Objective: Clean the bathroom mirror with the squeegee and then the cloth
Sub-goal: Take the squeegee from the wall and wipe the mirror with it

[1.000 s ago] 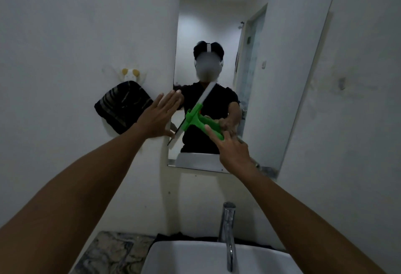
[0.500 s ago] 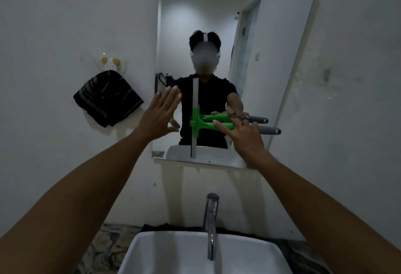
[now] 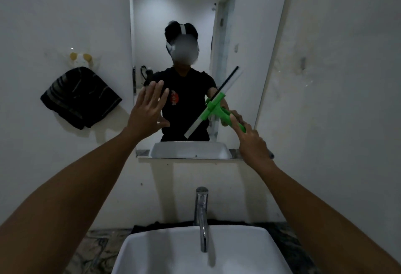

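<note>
A tall frameless mirror (image 3: 152, 34) hangs on the white wall above the sink. My right hand (image 3: 252, 141) grips the green handle of a squeegee (image 3: 213, 108), whose white blade lies tilted against the glass in the mirror's lower right part. My left hand (image 3: 149, 108) is flat with fingers spread, at the lower left of the glass; touching or hovering, I cannot tell. A dark striped cloth (image 3: 80, 97) hangs from a wall hook left of the mirror.
A white basin (image 3: 152, 252) with a chrome tap (image 3: 201, 215) sits directly below on a marbled counter (image 3: 95, 249). White walls close in on both sides. The mirror reflects a person in a black shirt and a door behind.
The squeegee has swept right across the lower glass, its blade turning from upright to slanted. My left hand stays spread near the mirror's left edge. The view has shifted slightly.
</note>
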